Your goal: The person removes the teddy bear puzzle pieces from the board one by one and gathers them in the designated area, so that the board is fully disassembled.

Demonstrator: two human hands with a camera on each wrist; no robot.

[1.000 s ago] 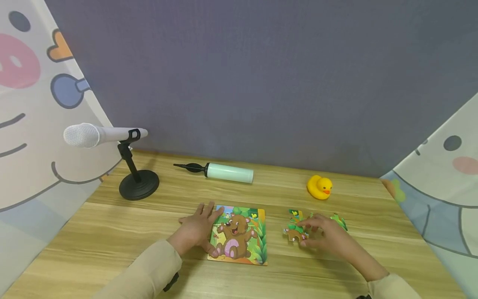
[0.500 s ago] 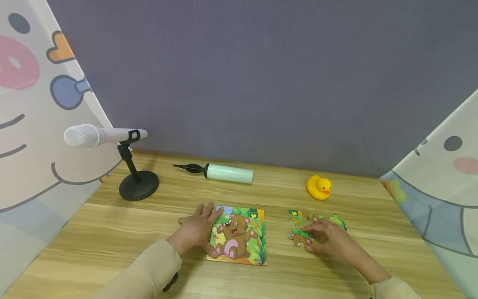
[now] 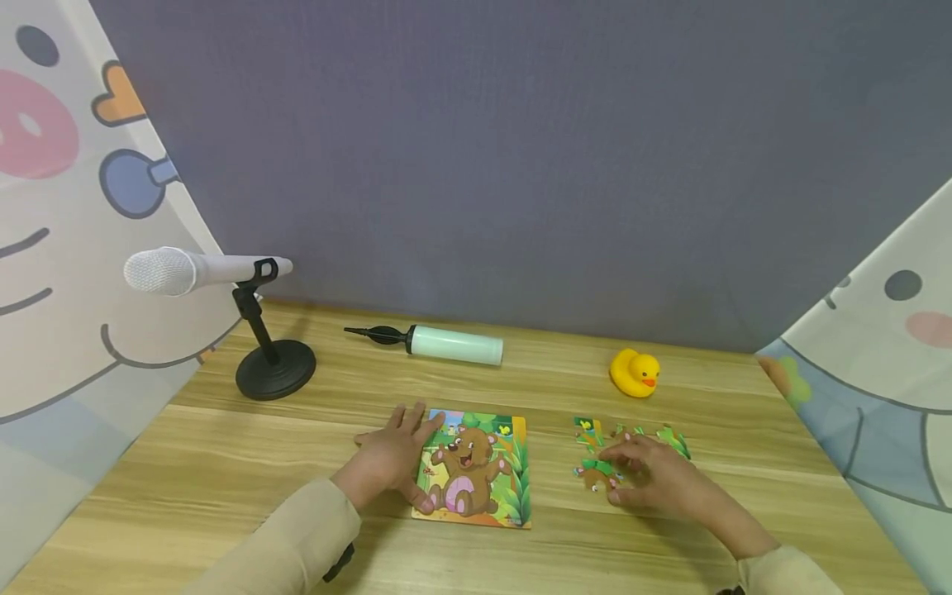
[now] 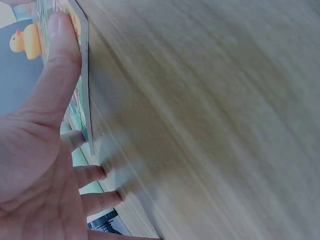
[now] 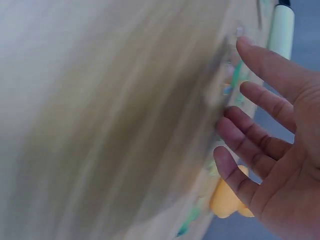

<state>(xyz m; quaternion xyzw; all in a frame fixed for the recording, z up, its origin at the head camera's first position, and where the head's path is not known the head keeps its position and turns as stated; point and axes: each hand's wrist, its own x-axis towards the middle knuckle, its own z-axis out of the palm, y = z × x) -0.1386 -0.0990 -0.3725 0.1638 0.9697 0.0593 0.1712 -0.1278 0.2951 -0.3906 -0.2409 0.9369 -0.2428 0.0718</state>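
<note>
At about nine o'clock on the counter (image 3: 223, 463) a mic (image 3: 193, 269) stands on its round base, clear of the hands, likely set aside; toward twelve o'clock a pump (image 3: 446, 344) lies on its side near the back wall. The left hand (image 3: 390, 459) lies flat at the left edge of the puzzle (image 3: 476, 467), fingers (image 4: 90, 173) straight and released, thumb laid over the board's near corner; it seems to pin the board so that it cannot slide. The puzzle sits at about six o'clock, face up, its bear picture nearly whole. To its right, at about four o'clock, loose pieces (image 3: 591, 430) are spread apart, probably so each can be seen; the right hand (image 3: 654, 479) rests over them, fingertips on a brown piece (image 3: 595, 473), fingers (image 5: 250, 137) loosely extended in the wrist view, pressing rather than clenching. A duck (image 3: 635, 372) sits behind the pieces at two o'clock, untouched.
</note>
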